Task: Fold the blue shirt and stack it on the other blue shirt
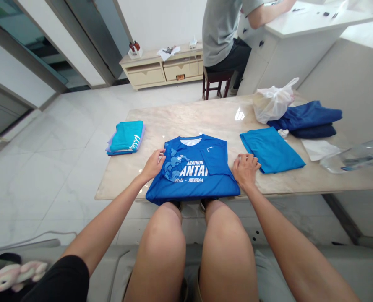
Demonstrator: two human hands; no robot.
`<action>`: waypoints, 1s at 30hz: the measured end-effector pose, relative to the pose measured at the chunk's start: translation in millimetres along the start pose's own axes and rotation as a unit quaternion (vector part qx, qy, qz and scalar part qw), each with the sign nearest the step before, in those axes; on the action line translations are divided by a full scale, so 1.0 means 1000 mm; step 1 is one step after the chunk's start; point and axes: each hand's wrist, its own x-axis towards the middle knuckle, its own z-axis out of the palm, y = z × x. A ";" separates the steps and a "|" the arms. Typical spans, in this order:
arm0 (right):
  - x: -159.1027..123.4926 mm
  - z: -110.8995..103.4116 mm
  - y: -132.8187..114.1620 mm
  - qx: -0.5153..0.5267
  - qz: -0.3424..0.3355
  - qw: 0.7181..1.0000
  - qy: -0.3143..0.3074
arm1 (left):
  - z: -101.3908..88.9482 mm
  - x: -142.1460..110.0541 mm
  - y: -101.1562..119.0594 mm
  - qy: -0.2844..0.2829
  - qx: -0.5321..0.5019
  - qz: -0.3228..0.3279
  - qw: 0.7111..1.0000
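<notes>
A blue marathon T-shirt (192, 170) with white lettering lies face up on the marble table (205, 115), its sleeves folded in and its hem hanging over the near edge. My left hand (153, 164) rests on the shirt's left edge, fingers curled onto the fabric. My right hand (245, 170) sits at the shirt's right edge, fingers bent down against the cloth and table. Neither hand lifts the shirt.
A folded turquoise stack (126, 137) lies at the table's left. A light blue folded garment (271, 149), dark blue clothes (309, 118), a white plastic bag (272, 102) and clear packaging (356, 157) lie to the right. Another person (227, 37) sits on a stool beyond.
</notes>
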 end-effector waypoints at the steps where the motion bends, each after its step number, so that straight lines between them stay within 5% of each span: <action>1: 0.000 0.000 0.000 -0.002 0.000 1.000 0.000 | 0.000 0.005 -0.006 -0.008 0.032 0.016 0.999; 6: 0.000 0.003 0.002 -0.013 -0.010 1.000 0.009 | 0.017 0.040 -0.005 -0.045 0.160 0.047 0.985; 12: 0.000 0.006 0.004 -0.015 -0.012 1.000 0.013 | 0.048 0.061 0.012 -0.128 0.153 0.062 0.978; 21: 0.001 0.004 0.005 -0.010 -0.005 1.000 -0.010 | 0.051 0.081 0.014 -0.042 0.139 -0.021 0.989; 26: 0.001 0.004 0.006 -0.020 -0.012 1.000 -0.001 | 0.047 0.055 0.027 0.051 0.151 -0.015 0.987; 30: 0.001 0.004 0.006 -0.029 -0.013 0.999 -0.004 | 0.049 0.008 0.027 -0.026 0.160 0.075 0.984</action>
